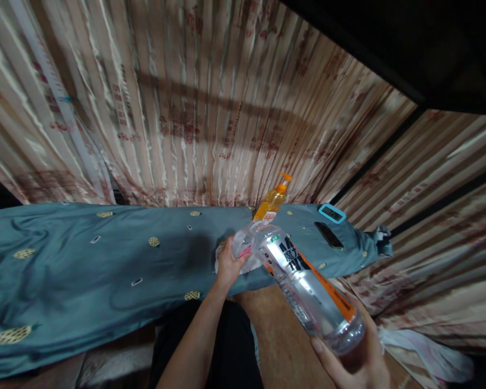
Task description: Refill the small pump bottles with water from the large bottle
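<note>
My right hand (354, 359) grips the base of a large clear plastic bottle (308, 283) with an orange and black label, tilted so its neck points up and left. My left hand (229, 265) is closed on a smaller clear plastic bottle (243, 243) with a pink label, held right at the big bottle's mouth. Both bottles are above the near edge of a surface covered by a teal cloth (105, 265). Something white and crumpled (221, 259) lies on the cloth under my left hand.
An orange pump bottle (273, 202) stands on the cloth just behind the bottles. A black phone (329, 235) and a teal-framed small device (332, 213) lie at the right end. Striped curtains (186, 108) hang behind. White plastic (425, 354) lies at lower right.
</note>
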`<act>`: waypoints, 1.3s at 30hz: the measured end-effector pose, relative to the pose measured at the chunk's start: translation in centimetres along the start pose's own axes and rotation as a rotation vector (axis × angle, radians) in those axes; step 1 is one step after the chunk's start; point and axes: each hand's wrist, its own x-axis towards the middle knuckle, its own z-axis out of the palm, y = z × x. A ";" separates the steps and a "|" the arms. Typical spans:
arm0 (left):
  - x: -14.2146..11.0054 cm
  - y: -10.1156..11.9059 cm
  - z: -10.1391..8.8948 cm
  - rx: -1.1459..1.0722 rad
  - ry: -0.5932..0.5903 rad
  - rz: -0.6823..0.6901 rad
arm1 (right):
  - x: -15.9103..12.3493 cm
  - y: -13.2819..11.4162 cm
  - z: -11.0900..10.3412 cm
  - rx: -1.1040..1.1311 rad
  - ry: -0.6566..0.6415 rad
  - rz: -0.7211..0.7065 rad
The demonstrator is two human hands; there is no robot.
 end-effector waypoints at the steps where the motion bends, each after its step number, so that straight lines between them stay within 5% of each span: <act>1: 0.0 -0.1 0.0 -0.005 0.003 0.000 | 0.0 0.1 0.0 0.002 -0.005 -0.006; 39: -0.1 -1.8 -0.1 0.079 -0.044 0.056 | 0.0 0.0 0.3 0.061 0.000 0.023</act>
